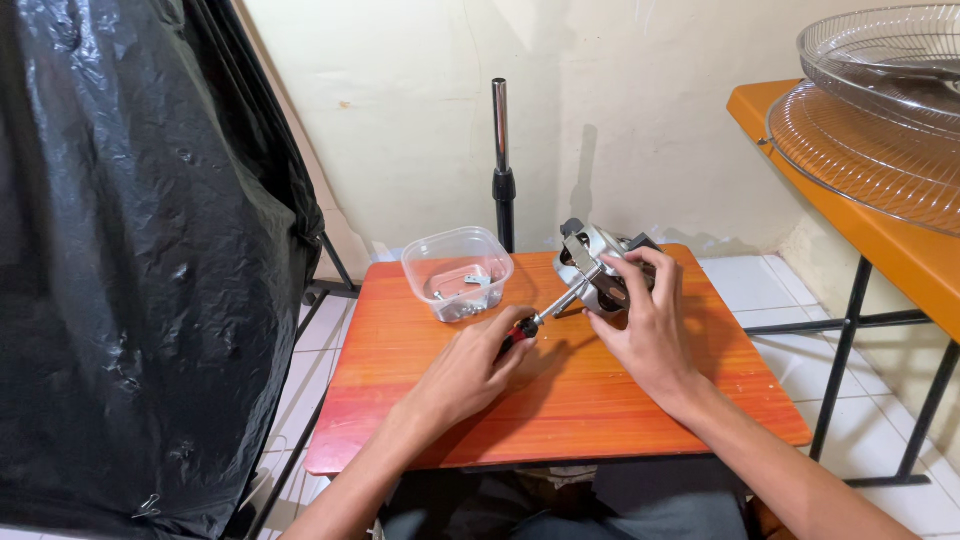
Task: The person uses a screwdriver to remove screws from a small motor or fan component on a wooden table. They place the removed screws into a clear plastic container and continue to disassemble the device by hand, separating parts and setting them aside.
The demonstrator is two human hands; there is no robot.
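head view: a small grey motor is steadied on the far part of a low red table by the right hand, whose fingers are spread over its top and near side so that it is pinned down and, it seems, kept from turning. the left hand is closed round the red-and-black handle of a screwdriver, and the shaft is angled up and to the right so that its tip is met by the motor's left face; whether the tip is seated in a screw cannot be told, since that spot is too small to read. the hands are thus held apart, joined only through tool and motor. a clear tub is set just left of the motor, near the left hand, with a few small metal parts lying in it, probably so that loose pieces are kept from rolling off. behind the table a chrome-and-black pole is stood upright against the wall, well clear of both hands. a black plastic sheet is hung at the left, close to the table edge. on an orange bench at the right, two wire fan guards are stacked, well apart from the work. nothing is seen between hands and motor.
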